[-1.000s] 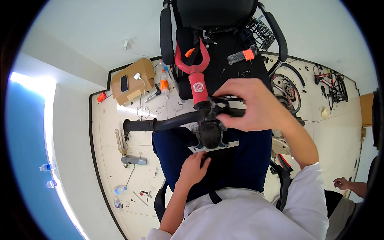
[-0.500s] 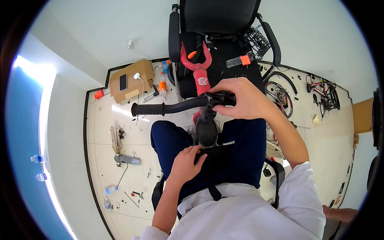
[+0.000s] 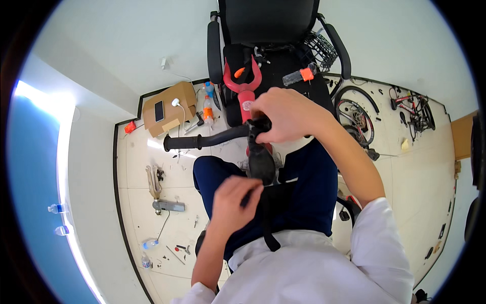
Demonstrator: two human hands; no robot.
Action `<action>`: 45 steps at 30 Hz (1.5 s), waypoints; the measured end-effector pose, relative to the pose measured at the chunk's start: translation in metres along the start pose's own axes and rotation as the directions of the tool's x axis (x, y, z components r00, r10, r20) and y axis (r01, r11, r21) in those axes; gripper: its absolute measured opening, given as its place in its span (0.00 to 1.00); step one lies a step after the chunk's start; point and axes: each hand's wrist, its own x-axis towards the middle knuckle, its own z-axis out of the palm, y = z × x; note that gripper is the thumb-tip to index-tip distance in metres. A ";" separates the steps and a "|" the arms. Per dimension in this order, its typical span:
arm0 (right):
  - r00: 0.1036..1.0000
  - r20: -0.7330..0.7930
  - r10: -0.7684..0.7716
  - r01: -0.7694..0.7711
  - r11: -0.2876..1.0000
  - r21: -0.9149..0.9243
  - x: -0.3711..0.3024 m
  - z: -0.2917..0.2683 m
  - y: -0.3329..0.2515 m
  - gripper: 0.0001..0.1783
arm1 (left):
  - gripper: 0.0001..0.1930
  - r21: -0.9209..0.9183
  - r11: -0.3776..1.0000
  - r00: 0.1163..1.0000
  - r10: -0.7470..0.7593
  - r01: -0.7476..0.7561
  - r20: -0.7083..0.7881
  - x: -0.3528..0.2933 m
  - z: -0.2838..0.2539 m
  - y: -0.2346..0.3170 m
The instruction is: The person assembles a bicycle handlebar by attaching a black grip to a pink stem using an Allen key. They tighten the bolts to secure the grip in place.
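Note:
A black handlebar [image 3: 223,136] with a rubber grip on its left end lies across in front of me, above the red-pink fork [image 3: 246,93]. My right hand [image 3: 288,115] has thumb and fingers around its middle, by the clamp, and covers the right part of the bar. Just below the clamp is a rounded black part [image 3: 261,167], whose kind I cannot make out. At its lower end is my left hand [image 3: 234,202], slightly blurred, with thumb and index tip drawn together; whatever is between them is hidden.
The fork's prongs rest on a black office chair [image 3: 309,93], beside an orange-and-grey item [image 3: 299,76] and a wire basket [image 3: 321,50]. A cardboard box [image 3: 169,106] with a phone, bottles [image 3: 208,110] and tools [image 3: 168,205] lie left. Bicycle parts [image 3: 357,119] lie right.
My right hand has shifted left along the bar to the clamp and covers its right end. My left hand has risen slightly, its fingertips closing. The other person's arm at lower right has gone from view.

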 end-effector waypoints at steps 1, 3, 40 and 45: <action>1.000 -0.004 0.011 -0.011 0.997 0.075 0.000 0.007 0.008 0.21 | 0.08 0.061 0.997 0.997 0.042 -0.038 -0.059 0.017 -0.011 0.014; 0.999 0.028 0.018 -0.024 0.975 0.220 -0.003 0.010 0.016 0.25 | 0.11 0.218 0.969 0.981 0.145 -0.114 -0.129 0.060 -0.035 0.030; 0.835 -0.406 0.372 -0.094 0.823 0.560 -0.070 -0.018 0.105 0.19 | 0.26 0.208 0.977 0.999 0.040 -0.044 0.026 0.104 -0.013 -0.008; 0.771 -0.294 0.564 -0.255 0.698 0.669 -0.094 0.031 0.233 0.14 | 0.25 0.178 0.984 0.992 -0.019 -0.003 0.125 0.116 -0.009 -0.003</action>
